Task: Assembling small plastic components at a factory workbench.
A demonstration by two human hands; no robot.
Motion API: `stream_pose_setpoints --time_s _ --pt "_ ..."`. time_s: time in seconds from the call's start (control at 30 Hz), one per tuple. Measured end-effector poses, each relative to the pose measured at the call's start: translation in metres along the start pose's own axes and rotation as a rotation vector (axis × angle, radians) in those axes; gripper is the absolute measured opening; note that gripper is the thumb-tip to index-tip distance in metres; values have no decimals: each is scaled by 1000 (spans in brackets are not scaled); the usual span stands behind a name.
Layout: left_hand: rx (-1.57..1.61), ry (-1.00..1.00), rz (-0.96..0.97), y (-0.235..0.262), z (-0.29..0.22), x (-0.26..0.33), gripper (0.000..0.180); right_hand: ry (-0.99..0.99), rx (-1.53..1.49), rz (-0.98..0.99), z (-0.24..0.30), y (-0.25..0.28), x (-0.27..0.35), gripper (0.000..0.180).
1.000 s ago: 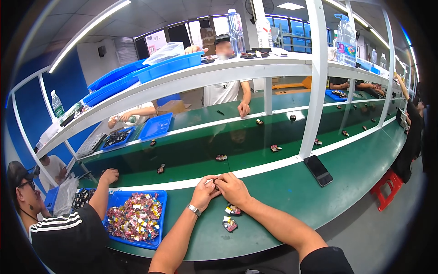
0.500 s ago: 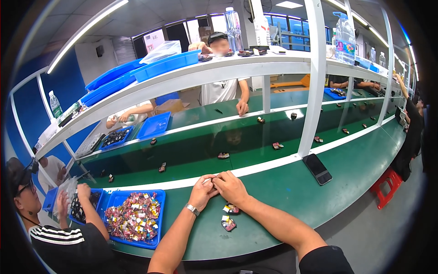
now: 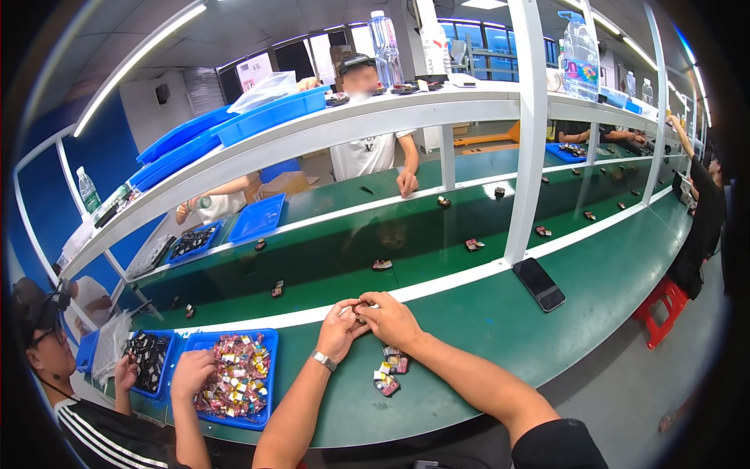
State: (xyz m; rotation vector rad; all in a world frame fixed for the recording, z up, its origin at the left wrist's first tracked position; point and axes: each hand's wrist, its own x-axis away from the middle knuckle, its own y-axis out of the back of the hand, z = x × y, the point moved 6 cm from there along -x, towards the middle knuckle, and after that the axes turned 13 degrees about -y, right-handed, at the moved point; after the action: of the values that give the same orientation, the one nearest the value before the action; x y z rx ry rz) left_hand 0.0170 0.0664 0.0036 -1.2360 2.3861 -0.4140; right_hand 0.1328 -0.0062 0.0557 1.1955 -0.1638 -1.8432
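Observation:
Above the green table (image 3: 484,336), my left hand (image 3: 336,334) and my right hand (image 3: 393,322) meet at the fingertips. Pinched between them is a small dark part (image 3: 362,306), mostly covered by my fingers, so its exact kind is hard to tell. Both hands are closed on it. Just below my right hand lie a small black-cased electronic assembly (image 3: 397,363) with pink and white pieces and a similar assembly (image 3: 386,384), close together on the table. A metal-banded watch (image 3: 323,359) is on my left wrist.
At left, a co-worker's hand (image 3: 193,374) is over a blue tray (image 3: 273,367) of pink, yellow and white parts, beside a tray of black parts (image 3: 148,358). A phone (image 3: 539,284) lies right. Assemblies (image 3: 382,265) dot the green strip beyond; a white post (image 3: 525,156) rises there.
The co-worker at left has moved a hand from the black parts to the tray of pink parts. My hands stay together around the small part, with the fingers slightly shifted.

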Motion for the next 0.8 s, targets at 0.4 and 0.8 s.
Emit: stream_pose_setpoints --time_s 0.4,0.8 --pt "60 22 -1 -1 -1 -1 32 -13 -14 21 -8 -10 -11 21" --pt "-205 -183 -201 10 -4 -4 22 -391 369 78 -111 -5 -88 59"
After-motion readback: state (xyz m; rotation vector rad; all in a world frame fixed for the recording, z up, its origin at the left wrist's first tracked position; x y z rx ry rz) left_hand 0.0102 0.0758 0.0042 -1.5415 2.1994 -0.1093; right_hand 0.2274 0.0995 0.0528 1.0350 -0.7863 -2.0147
